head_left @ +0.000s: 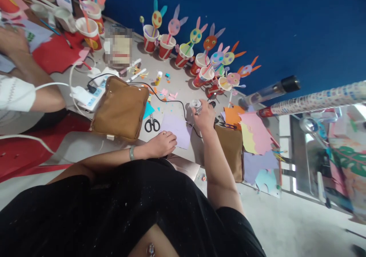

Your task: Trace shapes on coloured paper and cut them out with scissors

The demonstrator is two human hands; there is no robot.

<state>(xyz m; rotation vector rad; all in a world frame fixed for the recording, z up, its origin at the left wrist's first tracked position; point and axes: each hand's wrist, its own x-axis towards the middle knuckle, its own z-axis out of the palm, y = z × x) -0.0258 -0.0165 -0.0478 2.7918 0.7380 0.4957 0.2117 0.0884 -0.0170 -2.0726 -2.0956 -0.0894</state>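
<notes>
On the grey table, my right hand (205, 114) reaches forward with its fingers closed around a small, clear, roundish thing (196, 104); its exact kind is hard to make out. My left hand (163, 144) rests at the near table edge, fingers curled together over the edge of a light purple sheet of paper (175, 125). Whether anything lies under those fingers is hidden. Black-handled scissors (152, 125) lie just beyond my left hand, beside a blue paper piece (148, 110). A black cable (168, 100) runs past the purple sheet toward my right hand.
Red paper cups (167, 51) with paper rabbit faces line the blue wall. A brown cushion (120, 108) and power strip (95, 97) stand left, near another person's arm (47, 93). A glue stick (158, 78) and scraps lie mid-table. Coloured papers (257, 131) cover a second cushion (230, 146) at right.
</notes>
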